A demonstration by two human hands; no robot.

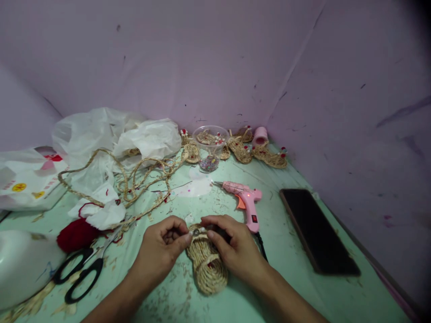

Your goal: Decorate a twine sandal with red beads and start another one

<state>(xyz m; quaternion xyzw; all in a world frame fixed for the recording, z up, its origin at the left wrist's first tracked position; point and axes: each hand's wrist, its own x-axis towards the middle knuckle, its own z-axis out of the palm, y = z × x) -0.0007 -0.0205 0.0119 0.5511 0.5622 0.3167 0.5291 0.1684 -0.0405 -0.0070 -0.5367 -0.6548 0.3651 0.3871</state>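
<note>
Nearest the camera, at the centre of the near half of the green table surface, lies a slipper-shaped woven straw piece, held between both hands; clock directions below are read from it, 12 being away from the person. Left hand, at 10 o'clock: thumb and forefinger closed in a pinch on the left end of a short row of beads, a dark round one with white ones beside it, at the piece's far end; remaining fingers curled. Right hand, at 2 o'clock: thumb against the row's right end, forefinger slightly parted and above it; whether these fingers grip cannot be told.

Containers: clear plastic cup, upright at 12 o'clock, with small multicoloured bits in its bottom. Woven straw with red and white beads shows at its mouth; inside or behind cannot be determined. Translucent plastic bags are heaped between 10 and 11 o'clock, contents mostly hidden. Printed white bag stands at 10 o'clock, contents not visible.

Pink glue gun lies at 1 o'clock, its switch lit. Black-handled scissors lie at 9 o'clock, beside red yarn.
</note>
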